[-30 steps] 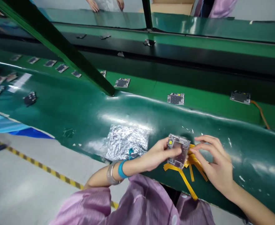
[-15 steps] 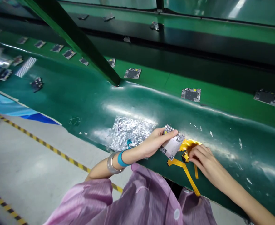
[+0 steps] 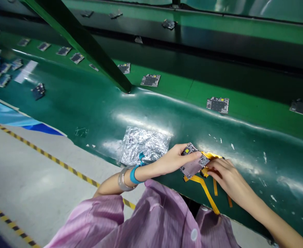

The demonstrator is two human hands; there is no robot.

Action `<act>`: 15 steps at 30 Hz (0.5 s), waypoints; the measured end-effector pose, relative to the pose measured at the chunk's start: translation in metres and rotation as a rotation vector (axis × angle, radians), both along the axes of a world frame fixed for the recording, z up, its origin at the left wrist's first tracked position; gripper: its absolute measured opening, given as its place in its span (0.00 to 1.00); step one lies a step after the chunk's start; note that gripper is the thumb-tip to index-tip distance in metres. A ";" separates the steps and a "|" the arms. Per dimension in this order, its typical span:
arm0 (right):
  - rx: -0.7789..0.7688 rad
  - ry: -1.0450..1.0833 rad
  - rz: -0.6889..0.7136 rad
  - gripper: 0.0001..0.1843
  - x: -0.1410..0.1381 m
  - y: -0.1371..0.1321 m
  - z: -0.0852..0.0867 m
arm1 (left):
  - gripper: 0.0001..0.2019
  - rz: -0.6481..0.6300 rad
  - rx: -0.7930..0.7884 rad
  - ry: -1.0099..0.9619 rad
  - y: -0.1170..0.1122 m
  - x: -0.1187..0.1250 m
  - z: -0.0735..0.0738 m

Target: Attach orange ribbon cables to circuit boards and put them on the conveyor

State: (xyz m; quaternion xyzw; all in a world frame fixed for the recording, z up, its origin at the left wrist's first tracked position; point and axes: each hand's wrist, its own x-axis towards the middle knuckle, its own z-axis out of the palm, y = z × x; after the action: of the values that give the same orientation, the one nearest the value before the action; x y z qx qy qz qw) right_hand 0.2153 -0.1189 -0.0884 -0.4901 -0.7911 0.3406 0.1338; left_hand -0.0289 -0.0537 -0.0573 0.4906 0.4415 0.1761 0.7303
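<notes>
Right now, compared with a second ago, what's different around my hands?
Your left hand has turned the board slightly clockwise, its thumb now nearer the upper edge. Your right hand, spread before, is now bunched at the ribbons; whether it grips one is hidden. The left hand still holds the board; the foil still lies left of it.

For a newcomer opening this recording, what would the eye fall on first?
Probably the bright yellow ribbons by the right hand, next to the circuit board held in the left hand. Then the crinkled silver sheet on the green table, left of both hands.
</notes>
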 end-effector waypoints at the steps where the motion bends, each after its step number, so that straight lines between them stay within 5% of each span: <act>1: -0.009 -0.002 0.016 0.07 0.000 0.000 0.001 | 0.19 -0.008 0.010 0.001 0.000 0.000 0.000; 10: 0.066 -0.022 -0.043 0.06 -0.005 0.000 -0.002 | 0.17 -0.042 0.025 -0.004 0.000 0.002 0.004; 15: -0.053 0.073 -0.029 0.12 -0.005 0.004 0.006 | 0.18 -0.039 0.059 0.012 0.000 0.002 0.003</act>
State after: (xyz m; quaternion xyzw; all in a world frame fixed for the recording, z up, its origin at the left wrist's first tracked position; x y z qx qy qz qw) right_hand 0.2100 -0.1144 -0.0824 -0.4923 -0.7691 0.3772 0.1542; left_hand -0.0273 -0.0539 -0.0544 0.5214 0.4309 0.1720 0.7162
